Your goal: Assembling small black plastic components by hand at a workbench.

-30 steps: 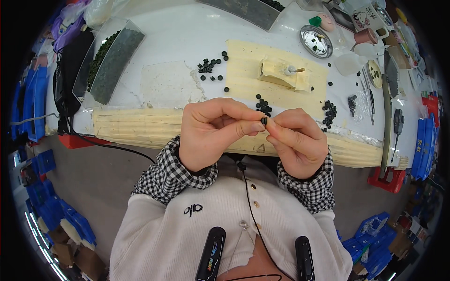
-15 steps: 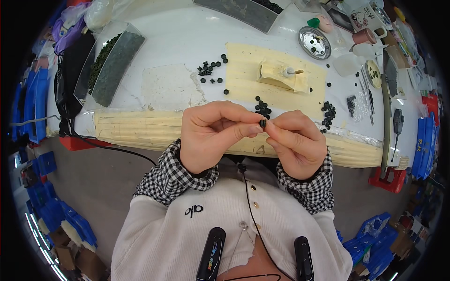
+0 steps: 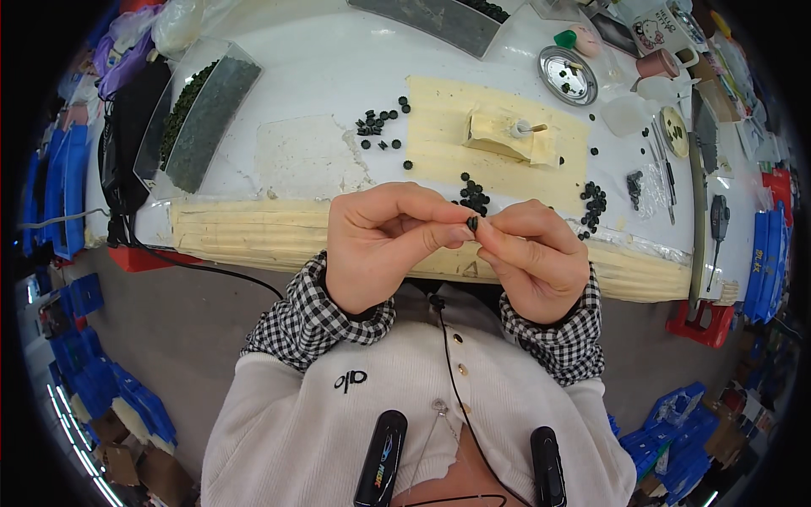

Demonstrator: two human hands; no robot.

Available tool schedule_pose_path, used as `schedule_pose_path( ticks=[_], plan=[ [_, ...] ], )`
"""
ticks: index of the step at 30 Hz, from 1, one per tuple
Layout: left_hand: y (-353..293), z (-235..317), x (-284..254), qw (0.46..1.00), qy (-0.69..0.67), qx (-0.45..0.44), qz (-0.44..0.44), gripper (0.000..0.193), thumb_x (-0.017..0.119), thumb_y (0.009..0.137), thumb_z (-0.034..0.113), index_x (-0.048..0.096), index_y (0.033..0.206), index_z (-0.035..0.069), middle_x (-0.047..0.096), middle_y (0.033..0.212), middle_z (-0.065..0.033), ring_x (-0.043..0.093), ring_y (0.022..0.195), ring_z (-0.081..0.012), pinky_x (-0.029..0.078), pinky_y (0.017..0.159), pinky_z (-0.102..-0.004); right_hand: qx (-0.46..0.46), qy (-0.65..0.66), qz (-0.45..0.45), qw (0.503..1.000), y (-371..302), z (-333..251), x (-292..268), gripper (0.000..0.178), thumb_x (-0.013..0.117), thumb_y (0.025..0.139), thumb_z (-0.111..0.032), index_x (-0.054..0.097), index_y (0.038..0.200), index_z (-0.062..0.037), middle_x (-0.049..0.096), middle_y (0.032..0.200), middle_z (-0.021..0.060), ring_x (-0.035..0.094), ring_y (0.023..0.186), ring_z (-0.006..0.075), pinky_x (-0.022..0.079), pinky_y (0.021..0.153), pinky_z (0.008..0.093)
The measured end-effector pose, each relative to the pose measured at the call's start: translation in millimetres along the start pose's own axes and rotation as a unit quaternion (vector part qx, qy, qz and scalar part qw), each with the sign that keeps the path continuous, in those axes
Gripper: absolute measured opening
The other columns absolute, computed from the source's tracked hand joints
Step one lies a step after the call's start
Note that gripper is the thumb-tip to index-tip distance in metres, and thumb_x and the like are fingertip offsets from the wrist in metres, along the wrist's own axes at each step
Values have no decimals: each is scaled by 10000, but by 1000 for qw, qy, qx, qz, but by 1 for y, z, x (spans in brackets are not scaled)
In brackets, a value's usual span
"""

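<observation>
Between the fingertips of my two hands is a small round black part (image 3: 472,224), turned on its edge. My left hand (image 3: 380,241) pinches it from the left with thumb and forefinger. From the right, thumb and forefinger of my right hand (image 3: 536,253) close on the same piece. Just beyond the fingers lies a small pile of similar black parts (image 3: 475,196). More loose black parts (image 3: 372,125) are scattered farther left, and another cluster (image 3: 594,204) sits to the right of my right hand.
A tape-covered block (image 3: 507,139) with a white peg stands on a yellowish taped sheet (image 3: 431,110). Clear bins of small dark pieces stand at left (image 3: 207,118) and at the back (image 3: 439,21). A round metal dish (image 3: 549,72) and thin tools (image 3: 667,182) lie right.
Almost nothing differs. The pinched black part has shifted very slightly, with both hands still closed on it in the same place.
</observation>
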State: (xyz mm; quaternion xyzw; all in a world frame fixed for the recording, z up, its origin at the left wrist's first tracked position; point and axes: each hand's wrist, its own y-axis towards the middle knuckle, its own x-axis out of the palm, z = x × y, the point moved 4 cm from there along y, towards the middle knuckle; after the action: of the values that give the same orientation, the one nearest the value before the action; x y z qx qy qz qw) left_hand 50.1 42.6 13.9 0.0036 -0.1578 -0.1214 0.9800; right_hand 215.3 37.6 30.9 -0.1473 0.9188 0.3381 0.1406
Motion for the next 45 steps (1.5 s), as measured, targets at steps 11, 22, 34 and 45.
schedule_pose_path(
  ticks=[11,22,34,45],
  plan=[
    [1,1,2,1000,-11,-5,-3,140,634,772,-103,644,907,-67,655,862,-137,641,784,-157,525,712,-240,-1,12,-2,1000,0,3,-1,374,663,727,87,652,1077,-44,611,899,67,588,717,160,485,614,241],
    [4,-4,-1,995,-99,-27,1,142,594,835,-39,615,976,-44,659,901,-138,652,837,-178,541,735,-248,57,-25,101,993,2,1,-13,320,668,729,61,648,1043,3,598,890,84,575,723,146,467,630,238],
    [0,-26,-16,866,-462,-176,-78,195,492,930,87,566,1093,13,633,994,-139,645,860,-167,556,722,-203,123,-248,134,951,43,26,-25,101,679,758,-57,651,845,-12,592,752,73,555,646,191,453,584,271],
    [-3,-23,-17,861,-464,-175,-113,181,487,930,77,568,1080,13,627,1020,-157,641,876,-180,552,757,-214,52,-20,152,987,40,-22,-16,111,611,811,22,604,919,46,591,848,86,564,768,136,462,698,238]
  ],
)
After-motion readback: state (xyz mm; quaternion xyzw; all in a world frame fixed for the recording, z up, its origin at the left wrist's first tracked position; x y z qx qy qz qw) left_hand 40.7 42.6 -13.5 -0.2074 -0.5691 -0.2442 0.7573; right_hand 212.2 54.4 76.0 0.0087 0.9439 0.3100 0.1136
